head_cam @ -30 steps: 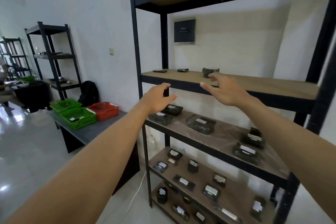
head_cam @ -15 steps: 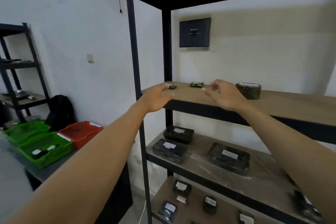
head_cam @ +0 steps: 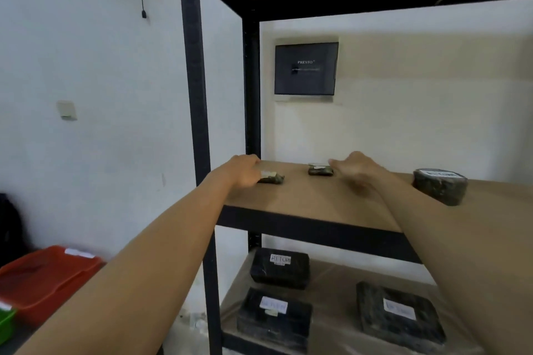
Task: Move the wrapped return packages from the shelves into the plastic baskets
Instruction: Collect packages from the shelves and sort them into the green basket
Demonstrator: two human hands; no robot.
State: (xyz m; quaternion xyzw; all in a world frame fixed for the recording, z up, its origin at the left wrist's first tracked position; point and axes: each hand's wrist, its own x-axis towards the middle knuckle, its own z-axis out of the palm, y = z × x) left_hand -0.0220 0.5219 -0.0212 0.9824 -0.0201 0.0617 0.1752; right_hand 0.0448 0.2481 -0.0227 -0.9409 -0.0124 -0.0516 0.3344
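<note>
Two small dark wrapped packages lie at the back of the upper wooden shelf [head_cam: 302, 199]. My left hand [head_cam: 242, 171] has its fingers and thumb curled round the left end of the left small package [head_cam: 274, 179]. The straight fingertips of my right hand [head_cam: 353, 170] touch the right end of the other small package [head_cam: 318, 170]. A round wrapped package [head_cam: 439, 186] with a white label stands further right on the same shelf. Three larger labelled packages, among them one at the front left [head_cam: 274, 315], lie on the shelf below. A red basket [head_cam: 43, 277] sits low on the left.
Black posts of the rack [head_cam: 194, 95] rise just left of my left arm. The corner of a green basket [head_cam: 5, 323] shows at the left edge beside the red one. A dark panel [head_cam: 305, 68] hangs on the wall behind the shelf.
Both hands have reached further back over the upper shelf to the two small packages. The view has moved closer to the rack and slightly up.
</note>
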